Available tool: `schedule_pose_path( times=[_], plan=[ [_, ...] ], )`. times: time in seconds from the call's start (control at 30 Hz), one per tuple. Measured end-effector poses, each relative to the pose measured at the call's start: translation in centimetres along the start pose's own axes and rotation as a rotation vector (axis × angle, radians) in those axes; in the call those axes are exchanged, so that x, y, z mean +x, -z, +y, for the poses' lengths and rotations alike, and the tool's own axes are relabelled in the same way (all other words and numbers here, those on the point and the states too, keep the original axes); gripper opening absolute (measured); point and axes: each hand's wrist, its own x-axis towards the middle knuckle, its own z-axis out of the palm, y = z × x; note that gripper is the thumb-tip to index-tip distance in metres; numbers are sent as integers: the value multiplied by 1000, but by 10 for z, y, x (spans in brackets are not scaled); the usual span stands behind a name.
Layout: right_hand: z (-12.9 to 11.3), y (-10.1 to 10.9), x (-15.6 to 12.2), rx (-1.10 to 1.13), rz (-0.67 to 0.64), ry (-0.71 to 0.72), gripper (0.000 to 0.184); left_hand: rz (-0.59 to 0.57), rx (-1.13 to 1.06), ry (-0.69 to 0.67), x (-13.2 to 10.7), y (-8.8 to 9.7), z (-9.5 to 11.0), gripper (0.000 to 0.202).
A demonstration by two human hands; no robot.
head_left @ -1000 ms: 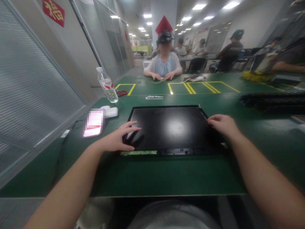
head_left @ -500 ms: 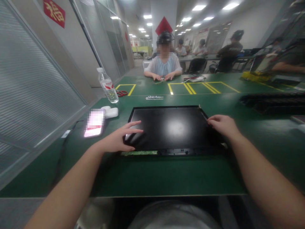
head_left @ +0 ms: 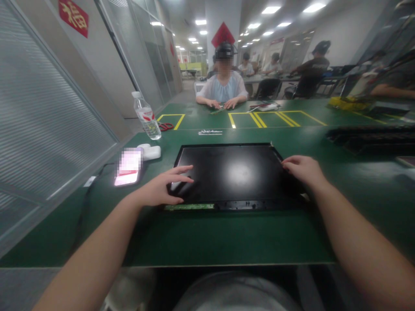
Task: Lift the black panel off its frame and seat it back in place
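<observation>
A black LCD screen panel (head_left: 220, 172) lies flat in front of me in a dark frame, its glossy face up with a bright reflection. Along its near edge runs a strip of green circuit board (head_left: 189, 207). My left hand (head_left: 165, 185) is over the panel's left edge, fingers spread, with the thumb by the near left corner. At the right edge, my right hand (head_left: 301, 168) has thumb and fingertips pinched together on the rim of the panel's frame. The exact contact under the right fingertips is hidden.
On the green table (head_left: 233, 242) a lit phone (head_left: 129, 166), a white case (head_left: 151, 152), a water bottle (head_left: 147, 116) and red scissors (head_left: 166, 126) are at left. Small white strips (head_left: 210, 132) lie beyond the panel. Dark frames (head_left: 372, 138) sit at right. A person (head_left: 223, 88) sits opposite.
My left fingers have shifted very slightly over the panel's left side. The right hand keeps its pinch at the right edge, and the panel stays in place.
</observation>
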Motion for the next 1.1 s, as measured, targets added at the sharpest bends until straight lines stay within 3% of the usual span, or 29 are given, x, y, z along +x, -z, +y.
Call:
schedule_pose_path(
  times=[0.47,0.9,1.1],
  plan=[
    [-5,2,-2,-4,-31,-28,13,-9,-8,33,0,-1,-2,59],
    [3,-2,1,203,-2,-86,11,15,19,30,1,-1,-5,56],
    [2,-3,1,189,-1,-81,10,7,30,55,1,0,-4,55]
  ],
)
